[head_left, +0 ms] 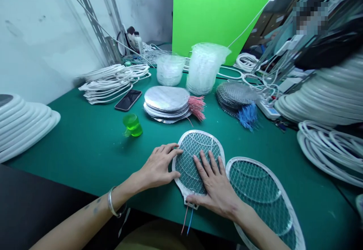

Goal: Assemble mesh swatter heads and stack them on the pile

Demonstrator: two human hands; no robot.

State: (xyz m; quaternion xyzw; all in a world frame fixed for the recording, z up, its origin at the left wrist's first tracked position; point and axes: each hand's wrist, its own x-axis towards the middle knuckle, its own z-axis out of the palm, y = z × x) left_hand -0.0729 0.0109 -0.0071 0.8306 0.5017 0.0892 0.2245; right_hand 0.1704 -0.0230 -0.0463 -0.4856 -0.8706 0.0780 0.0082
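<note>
A mosquito-swatter head [185, 167], a mesh in a white oval frame, lies on the green table with a red and a blue wire coming from its neck. My right hand [217, 189] is spread flat over the mesh, its thumb near the neck. Along the left side of the frame, my left hand [160, 165] touches the rim with its fingertips and thumb, which are apart. Partly behind my right forearm lies a second swatter head [255, 178] on the table. Beyond them sits a stack of silver mesh sheets [167, 99] with red wires.
Dark mesh sheets [235, 93] with blue wires lie farther right. Two plastic-wrapped stacks [170, 70] stand at the back. A green cup [132, 124] and a phone [128, 100] are at left. White frames [110, 82] are piled on both sides. A person is at back right.
</note>
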